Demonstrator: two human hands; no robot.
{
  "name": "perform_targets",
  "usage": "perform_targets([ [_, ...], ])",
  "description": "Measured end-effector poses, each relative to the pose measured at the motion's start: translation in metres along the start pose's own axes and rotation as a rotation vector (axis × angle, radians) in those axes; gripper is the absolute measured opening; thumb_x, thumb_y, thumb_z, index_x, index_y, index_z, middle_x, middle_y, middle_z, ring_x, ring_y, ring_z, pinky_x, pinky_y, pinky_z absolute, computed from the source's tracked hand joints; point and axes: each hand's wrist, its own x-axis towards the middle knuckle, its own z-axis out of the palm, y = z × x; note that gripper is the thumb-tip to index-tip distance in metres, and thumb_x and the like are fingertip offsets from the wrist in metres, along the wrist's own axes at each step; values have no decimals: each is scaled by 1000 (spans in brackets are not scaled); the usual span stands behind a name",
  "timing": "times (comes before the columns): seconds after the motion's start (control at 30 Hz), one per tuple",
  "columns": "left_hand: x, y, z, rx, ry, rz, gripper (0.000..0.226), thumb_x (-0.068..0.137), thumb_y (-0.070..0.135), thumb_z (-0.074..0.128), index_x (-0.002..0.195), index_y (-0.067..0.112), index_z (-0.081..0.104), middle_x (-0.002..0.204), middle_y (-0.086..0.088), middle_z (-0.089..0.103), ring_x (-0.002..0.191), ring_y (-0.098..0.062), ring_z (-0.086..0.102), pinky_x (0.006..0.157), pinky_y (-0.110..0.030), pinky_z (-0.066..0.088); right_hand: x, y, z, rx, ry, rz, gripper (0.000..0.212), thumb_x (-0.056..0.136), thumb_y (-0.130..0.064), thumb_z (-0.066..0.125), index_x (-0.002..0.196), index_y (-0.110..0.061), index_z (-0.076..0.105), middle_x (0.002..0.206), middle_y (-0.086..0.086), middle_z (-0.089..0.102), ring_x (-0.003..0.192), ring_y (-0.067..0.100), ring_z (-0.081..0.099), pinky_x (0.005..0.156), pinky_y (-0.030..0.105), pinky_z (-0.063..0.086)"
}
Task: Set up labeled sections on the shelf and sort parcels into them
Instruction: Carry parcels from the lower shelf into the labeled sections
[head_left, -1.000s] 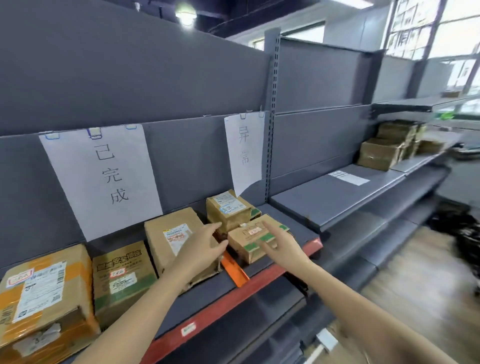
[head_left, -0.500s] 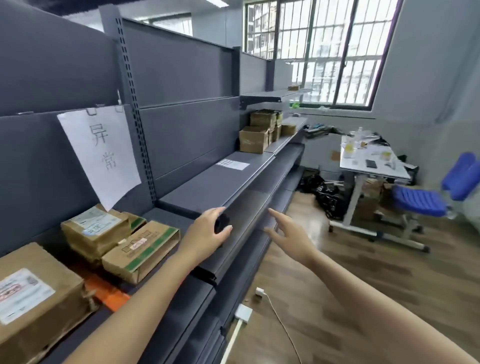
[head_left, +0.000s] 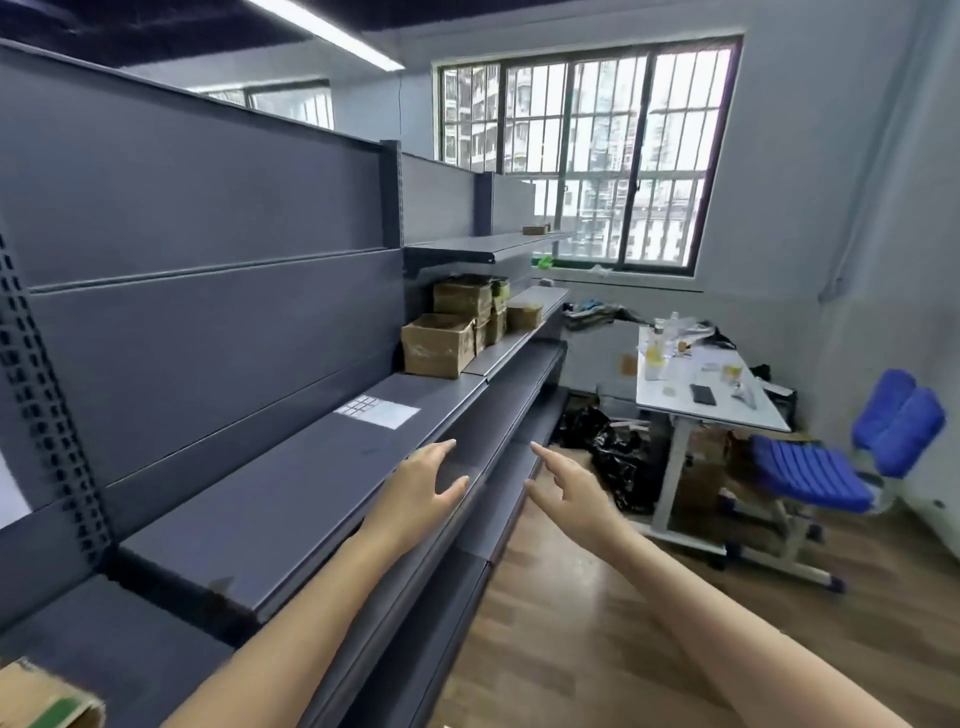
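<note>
The grey metal shelf (head_left: 260, 493) runs from the lower left toward the window (head_left: 587, 150). Compared with half a second ago, the view has swung right. The hanging paper label and the parcels under it have gone from sight, leaving only the corner of one cardboard parcel (head_left: 36, 696) at the lower left edge. A stack of brown parcels (head_left: 447, 338) sits farther along the shelf, with a white printed sheet (head_left: 378, 411) lying flat on the shelf between it and the hands.

The left hand (head_left: 421, 493) is now released, fingers straight over the shelf's front edge, holding nothing; whether it touches the shelf is unclear. The right hand (head_left: 566, 488) is also released and empty, reaching forward just beside the shelf.

To the right stand a white bench (head_left: 711, 410) with small items on it, a blue chair (head_left: 831, 467), and black bags (head_left: 608, 447) on the wooden floor.
</note>
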Motion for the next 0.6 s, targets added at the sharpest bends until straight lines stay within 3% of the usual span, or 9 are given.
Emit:
perform_targets([
  [0.27,124,-18,48,18,4,-38,55,93,28,56,142,11,38,145,-3,42,134,-15,38,108,-24,28,114,70,-14,41,-19,4,56,94,-25,56,144,-15,34,147,1,40,136,14,35,112,30,29],
  [0.37,170,-36,64,21,12,-60,55,93,29,56,142,11,39,145,-4,43,134,-16,38,110,-28,30,156,95,-9,52,-27,14,56,94,-25,56,145,-17,34,147,-2,39,135,13,34,111,26,28],
  [0.5,245,-61,85,35,19,-63,56,93,29,56,143,12,37,146,-4,41,135,-16,37,107,-24,28,229,130,-2,41,-34,18,56,94,-26,55,145,-18,33,146,-1,40,126,11,42,105,18,27],
  [0.6,311,-80,97,36,45,-55,56,94,30,55,144,13,36,147,-3,40,134,-16,38,107,-26,30,296,154,1,42,-27,3,57,94,-28,55,145,-19,32,147,-1,38,129,12,41,108,25,31],
])
